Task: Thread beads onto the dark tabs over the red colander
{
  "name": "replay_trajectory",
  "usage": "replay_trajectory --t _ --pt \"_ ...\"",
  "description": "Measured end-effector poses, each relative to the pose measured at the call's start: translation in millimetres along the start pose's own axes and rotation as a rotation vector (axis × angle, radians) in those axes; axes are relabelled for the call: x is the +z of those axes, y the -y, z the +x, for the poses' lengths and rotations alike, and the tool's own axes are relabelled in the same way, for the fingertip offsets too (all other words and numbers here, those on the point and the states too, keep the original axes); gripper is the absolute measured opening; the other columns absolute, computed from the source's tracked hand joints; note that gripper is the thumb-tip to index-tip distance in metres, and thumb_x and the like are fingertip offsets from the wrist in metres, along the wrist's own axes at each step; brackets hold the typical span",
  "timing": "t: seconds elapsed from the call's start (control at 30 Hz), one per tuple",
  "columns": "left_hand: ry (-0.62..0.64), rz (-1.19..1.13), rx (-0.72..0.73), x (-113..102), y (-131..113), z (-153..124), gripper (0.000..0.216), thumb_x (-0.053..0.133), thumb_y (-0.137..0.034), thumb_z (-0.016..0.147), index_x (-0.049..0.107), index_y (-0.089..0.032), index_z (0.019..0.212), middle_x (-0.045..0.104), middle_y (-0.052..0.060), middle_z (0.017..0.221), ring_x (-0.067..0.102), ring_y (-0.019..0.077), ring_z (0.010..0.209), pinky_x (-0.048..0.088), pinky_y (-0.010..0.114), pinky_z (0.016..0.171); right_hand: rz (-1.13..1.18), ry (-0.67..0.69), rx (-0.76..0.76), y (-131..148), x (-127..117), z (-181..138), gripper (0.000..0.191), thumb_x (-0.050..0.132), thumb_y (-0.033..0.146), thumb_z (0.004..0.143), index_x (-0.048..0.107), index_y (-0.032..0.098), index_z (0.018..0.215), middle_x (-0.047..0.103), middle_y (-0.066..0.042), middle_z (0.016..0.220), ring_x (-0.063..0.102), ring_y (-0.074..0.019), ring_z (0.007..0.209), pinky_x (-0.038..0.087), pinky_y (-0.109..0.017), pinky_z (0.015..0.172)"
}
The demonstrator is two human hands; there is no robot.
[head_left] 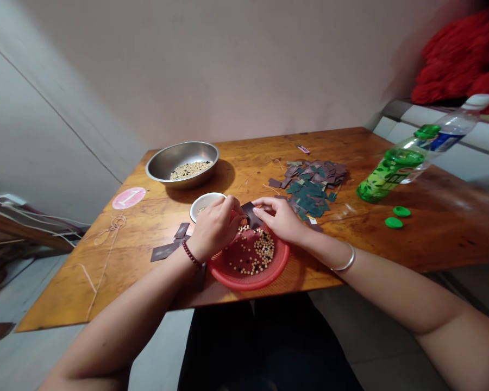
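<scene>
A small dark brown pouch or fabric piece (251,215) is held by my right hand (280,218), thumb and fingers closed on its right edge. My left hand (217,227) is closed beside it with bent fingertips near the piece's left edge; anything pinched there is hidden. Below both hands is a red plastic basket (249,283) with pale and black bean-like beads (264,247) scattered inside. Behind my left hand a white bowl (194,209) is partly covered. More dark brown pieces (165,251) lie left of my left wrist.
A steel bowl (155,172) of similar beads stands at the back left. Right of centre lies a pile of brown and green pieces (309,190). A green bottle (385,171), a clear bottle (458,127) and two green caps (393,222) are at right. Loose string (106,255) lies at left.
</scene>
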State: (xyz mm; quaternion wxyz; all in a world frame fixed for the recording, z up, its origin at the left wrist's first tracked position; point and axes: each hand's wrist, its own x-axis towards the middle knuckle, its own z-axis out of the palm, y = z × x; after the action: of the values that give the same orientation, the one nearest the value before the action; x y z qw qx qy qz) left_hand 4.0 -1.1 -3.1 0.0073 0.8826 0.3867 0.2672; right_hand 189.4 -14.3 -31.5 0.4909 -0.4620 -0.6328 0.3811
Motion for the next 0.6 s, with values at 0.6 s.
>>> replay_trajectory --t 0.6 --pt "0.001 0.022 -0.017 -1.0 -0.5 0.6 0.013 0.058 -0.026 0.081 0.047 -0.020 0.086 0.059 0.003 0.082 0.057 0.0174 0.077 0.043 0.028 0.068 0.019 0.009 -0.034 -1.1 0.8 -0.5 0.018 0.056 0.021 0.080 0.064 0.014 0.094 0.071 -0.007 0.087 0.067 -0.0151 0.075 0.054 -0.029 0.072"
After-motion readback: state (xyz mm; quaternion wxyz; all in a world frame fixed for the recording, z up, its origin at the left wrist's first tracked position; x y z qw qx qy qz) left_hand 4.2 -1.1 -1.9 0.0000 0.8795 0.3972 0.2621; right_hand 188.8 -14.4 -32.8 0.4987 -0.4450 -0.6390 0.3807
